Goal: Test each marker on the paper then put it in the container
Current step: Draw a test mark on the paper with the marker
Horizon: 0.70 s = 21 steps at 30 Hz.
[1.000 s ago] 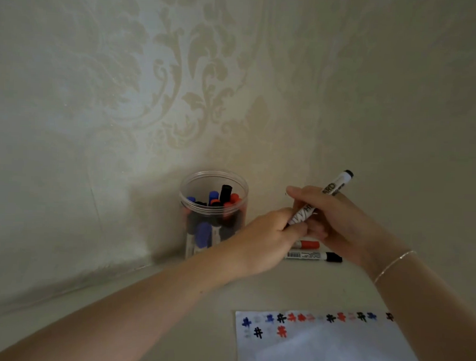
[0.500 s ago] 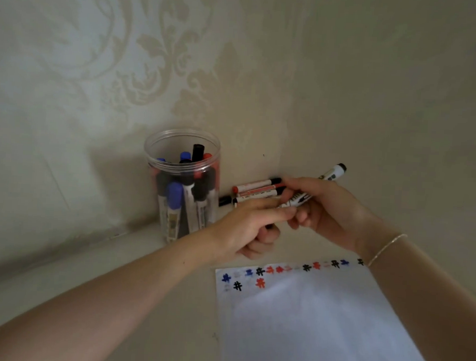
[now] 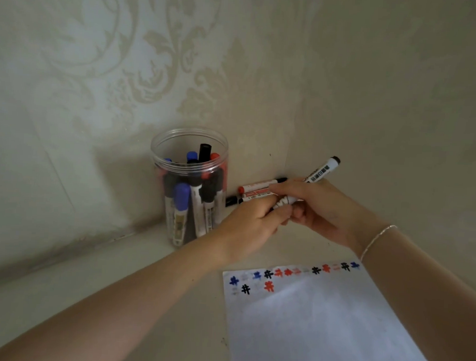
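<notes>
At the far left of what I see, the clear container (image 3: pixel 187 188) stands upright in the corner where the table (image 3: pixel 93 291) meets the patterned wall (image 3: pixel 99 62), holding a bunch of markers with blue, black and red caps. Just to its right, a few loose markers (image 3: pixel 254 191) lie on the table against the wall, partly hidden behind my fingers. My left hand (image 3: pixel 252 225) comes next, its fingers curled and pinching the lower end of the black marker (image 3: pixel 318 175). My right hand (image 3: pixel 322 209) meets it from the other side, fingers wrapped around the marker's white barrel, so that the black-tipped end sticks up and to the right, above my knuckles and off the table. A thin bracelet (image 3: pixel 377 238) sits on my right wrist. Below both hands lies the paper (image 3: pixel 320 328), flat on the table, with small blue, black and red test marks along its top edge.
</notes>
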Available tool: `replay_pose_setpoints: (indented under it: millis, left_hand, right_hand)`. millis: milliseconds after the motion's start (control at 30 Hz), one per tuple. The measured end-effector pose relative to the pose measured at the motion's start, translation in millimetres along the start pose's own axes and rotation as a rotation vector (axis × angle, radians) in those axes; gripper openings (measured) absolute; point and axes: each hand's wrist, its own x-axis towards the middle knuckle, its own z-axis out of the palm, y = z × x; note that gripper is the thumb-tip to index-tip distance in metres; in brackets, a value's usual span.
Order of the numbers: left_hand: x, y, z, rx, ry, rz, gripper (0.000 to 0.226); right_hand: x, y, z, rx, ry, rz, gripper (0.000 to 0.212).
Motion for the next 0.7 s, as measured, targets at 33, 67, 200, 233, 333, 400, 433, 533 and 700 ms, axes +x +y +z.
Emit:
replay_pose_setpoints:
  millis: [33, 67, 200, 233, 333, 400, 433, 533, 700]
  left_hand:
    - [0, 0, 0, -0.022, 0.028, 0.016, 0.021]
    - [-1, 2, 0, -0.072, 0.039, 0.024, 0.023]
    - [-5, 6, -3, -0.3, -0.015, -0.013, 0.026]
    - [-7, 6, -3, -0.341, -0.045, -0.03, 0.028]
    - [-11, 4, -3, -0.475, -0.157, -0.117, 0.035]
    - [-12, 3, -3, -0.533, -0.213, -0.187, 0.034]
    - [-11, 2, -4, -0.493, -0.216, -0.194, 0.031]
    - [-5, -4, -5, -0.123, -0.135, -0.095, 0.011]
    - [-3, -6, -4, 0.367, 0.046, 0.079, 0.029]
  right_hand:
    - [1, -1, -1, 0.009, -0.028, -0.003, 0.017]
    - [2, -2, -1, 0.004, -0.047, -0.002, 0.019]
    - [1, -4, -2, -0.016, -0.075, -0.008, 0.018]
    - [-1, -5, -1, -0.011, -0.088, -0.013, 0.015]
    - [-6, -7, 1, -0.016, -0.143, -0.028, 0.016]
    - [-6, -5, 2, -0.019, -0.116, -0.024, 0.016]
    - [-5, -3, 3, -0.016, -0.071, -0.024, 0.018]
    - [2, 6, 2, 0.005, 0.149, -0.008, 0.016]
    - [5, 14, 6, 0.015, 0.122, 0.129, 0.018]
